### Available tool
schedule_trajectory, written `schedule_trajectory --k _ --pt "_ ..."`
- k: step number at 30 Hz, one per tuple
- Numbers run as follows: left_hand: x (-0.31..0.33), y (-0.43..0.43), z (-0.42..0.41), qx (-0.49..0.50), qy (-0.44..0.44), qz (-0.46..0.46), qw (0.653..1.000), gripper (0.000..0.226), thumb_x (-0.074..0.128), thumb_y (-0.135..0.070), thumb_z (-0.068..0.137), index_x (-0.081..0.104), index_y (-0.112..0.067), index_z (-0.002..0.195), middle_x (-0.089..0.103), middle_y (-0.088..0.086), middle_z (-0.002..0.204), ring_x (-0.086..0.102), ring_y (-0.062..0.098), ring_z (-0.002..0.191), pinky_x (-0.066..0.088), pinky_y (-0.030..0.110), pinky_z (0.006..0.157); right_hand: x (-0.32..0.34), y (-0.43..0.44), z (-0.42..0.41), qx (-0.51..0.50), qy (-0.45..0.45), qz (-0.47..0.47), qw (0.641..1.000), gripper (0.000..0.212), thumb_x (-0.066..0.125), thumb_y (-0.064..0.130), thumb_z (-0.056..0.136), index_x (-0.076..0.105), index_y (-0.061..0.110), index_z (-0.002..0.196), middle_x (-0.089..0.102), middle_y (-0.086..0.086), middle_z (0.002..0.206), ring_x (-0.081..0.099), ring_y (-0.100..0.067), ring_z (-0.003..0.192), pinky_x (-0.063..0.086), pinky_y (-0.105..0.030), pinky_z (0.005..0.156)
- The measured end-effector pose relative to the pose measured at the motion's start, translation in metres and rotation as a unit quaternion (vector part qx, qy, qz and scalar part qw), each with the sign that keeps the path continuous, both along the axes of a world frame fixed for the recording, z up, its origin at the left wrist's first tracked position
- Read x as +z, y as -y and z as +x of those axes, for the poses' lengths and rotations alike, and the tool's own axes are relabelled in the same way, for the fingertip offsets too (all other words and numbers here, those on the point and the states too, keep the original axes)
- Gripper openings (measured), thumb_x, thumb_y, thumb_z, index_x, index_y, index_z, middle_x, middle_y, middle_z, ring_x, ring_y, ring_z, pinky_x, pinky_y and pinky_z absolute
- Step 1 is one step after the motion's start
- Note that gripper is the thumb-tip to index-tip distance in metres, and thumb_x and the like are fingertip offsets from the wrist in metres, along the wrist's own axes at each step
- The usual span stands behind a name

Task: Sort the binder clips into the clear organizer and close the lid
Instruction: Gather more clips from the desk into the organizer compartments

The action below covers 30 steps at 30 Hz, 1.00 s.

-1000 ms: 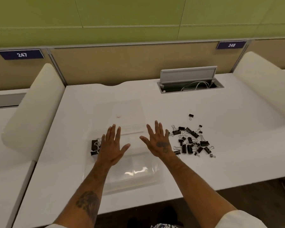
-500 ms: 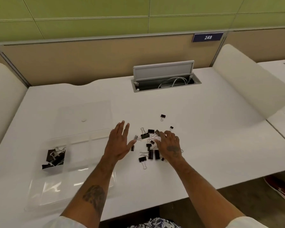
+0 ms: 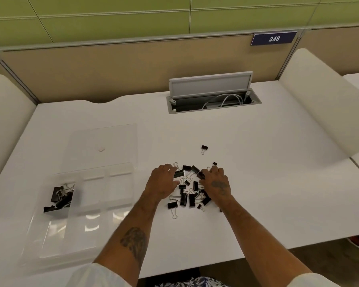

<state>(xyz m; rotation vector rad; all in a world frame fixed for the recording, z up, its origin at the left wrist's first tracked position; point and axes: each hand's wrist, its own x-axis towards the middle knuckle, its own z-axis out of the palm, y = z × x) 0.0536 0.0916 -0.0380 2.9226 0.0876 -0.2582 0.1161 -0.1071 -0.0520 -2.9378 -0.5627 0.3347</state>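
A loose pile of black binder clips [image 3: 190,194] lies on the white desk [image 3: 278,183], in front of me. My left hand [image 3: 163,182] rests on the pile's left side, fingers and thumb curled around one black clip [image 3: 179,174]. My right hand [image 3: 217,183] is on the right side, fingertips closed on another clip [image 3: 201,175]. One clip [image 3: 204,148] lies alone farther back. The clear organizer [image 3: 91,204] sits to the left with its lid [image 3: 102,146] open and flat behind it. Several clips [image 3: 59,198] fill its far-left compartment.
An open cable hatch [image 3: 212,100] with white cables is set into the back of the desk. Cream padded dividers stand at the right [image 3: 323,104] and the left [image 3: 4,112]. The desk's front edge runs just below my forearms.
My view has swung right, off the organizer. Both hands moved from above the organizer to the loose pile, and their fingers have curled down onto clips.
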Motion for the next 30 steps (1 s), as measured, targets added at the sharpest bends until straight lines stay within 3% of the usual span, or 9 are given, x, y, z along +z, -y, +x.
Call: schedule_trajectory --k 6,10,13,17,22,24,26,28,30 --pt "-0.004 0.004 0.016 0.003 -0.002 0.013 1.000 0.059 0.054 -0.046 0.092 0.038 -0.020 0.143 0.054 0.004 0.132 0.046 0.024 0.123 0.037 0.037 0.102 -0.002 0.000 0.009 0.020 0.015 0.007 1.000 0.035 0.050 0.036 0.096 0.052 0.015 0.125 0.054 -0.010 0.122 0.048 -0.028 0.113 0.042 -0.040 0.091" --pt "-0.008 0.009 0.026 0.003 -0.009 0.045 0.999 0.058 0.055 -0.048 0.091 0.041 -0.021 0.140 0.056 0.004 0.129 0.049 0.024 0.120 0.037 0.038 0.100 0.002 0.008 0.015 -0.063 0.005 0.157 0.986 0.040 0.048 0.033 0.097 0.050 0.015 0.132 0.054 -0.013 0.121 0.052 -0.029 0.110 0.045 -0.038 0.091" --pt "-0.011 0.013 0.033 0.006 -0.008 0.069 0.998 0.050 0.056 -0.046 0.091 0.049 -0.020 0.134 0.058 0.004 0.126 0.051 0.023 0.117 0.038 0.037 0.098 0.013 0.010 0.024 -0.205 -0.048 0.360 0.909 0.038 0.045 0.032 0.099 0.049 0.020 0.135 0.061 -0.007 0.108 0.061 -0.023 0.100 0.045 -0.028 0.078" --pt "-0.017 0.016 0.036 0.001 -0.012 0.098 0.995 0.037 0.052 -0.036 0.095 0.053 -0.021 0.129 0.058 0.004 0.124 0.051 0.023 0.116 0.036 0.037 0.098 0.024 0.011 0.032 -0.305 -0.149 0.532 0.776 0.036 0.040 0.021 0.101 0.049 0.028 0.135 0.065 -0.002 0.103 0.068 -0.017 0.093 0.055 -0.033 0.075" --pt "-0.016 0.014 0.031 0.009 0.009 0.077 0.997 0.042 0.046 -0.025 0.098 0.042 -0.028 0.140 0.050 0.008 0.129 0.047 0.027 0.119 0.030 0.042 0.106 0.033 0.005 0.037 -0.325 -0.205 0.563 0.732 0.027 0.049 0.012 0.093 0.060 0.022 0.116 0.069 -0.008 0.102 0.068 -0.016 0.089 0.051 -0.029 0.066" --pt "-0.010 0.010 0.031 0.026 0.036 0.028 0.999 0.041 0.044 -0.023 0.099 0.041 -0.029 0.139 0.050 0.009 0.125 0.050 0.026 0.114 0.036 0.041 0.102 0.033 0.000 0.037 -0.336 -0.211 0.557 0.729 0.022 0.057 0.014 0.089 0.061 0.021 0.110 0.071 -0.005 0.097 0.068 -0.014 0.091 0.050 -0.030 0.069" --pt "0.000 0.006 0.031 0.077 0.069 -0.129 0.986 0.035 0.045 -0.019 0.099 0.045 -0.027 0.133 0.051 0.009 0.116 0.056 0.026 0.103 0.046 0.035 0.088 0.033 -0.006 0.036 -0.332 -0.209 0.545 0.741 0.021 0.064 0.018 0.084 0.062 0.022 0.105 0.073 -0.003 0.096 0.067 -0.014 0.090 0.050 -0.032 0.073" --pt "0.017 0.001 0.027 0.157 0.090 -0.322 0.929 0.030 0.046 -0.012 0.099 0.048 -0.024 0.126 0.052 0.008 0.112 0.060 0.022 0.095 0.050 0.027 0.073 0.036 -0.014 0.033 -0.317 -0.216 0.541 0.748 0.025 0.067 0.018 0.083 0.062 0.020 0.107 0.072 -0.005 0.099 0.062 -0.014 0.083 0.048 -0.031 0.071" --pt "0.033 -0.008 0.020 0.219 0.112 -0.448 0.859 0.027 0.045 -0.008 0.098 0.048 -0.020 0.122 0.057 0.007 0.112 0.066 0.018 0.092 0.054 0.031 0.076 0.041 -0.026 0.028 -0.294 -0.233 0.551 0.745 0.030 0.065 0.012 0.084 0.060 0.019 0.112 0.071 -0.005 0.096 0.060 -0.013 0.080 0.047 -0.027 0.066"
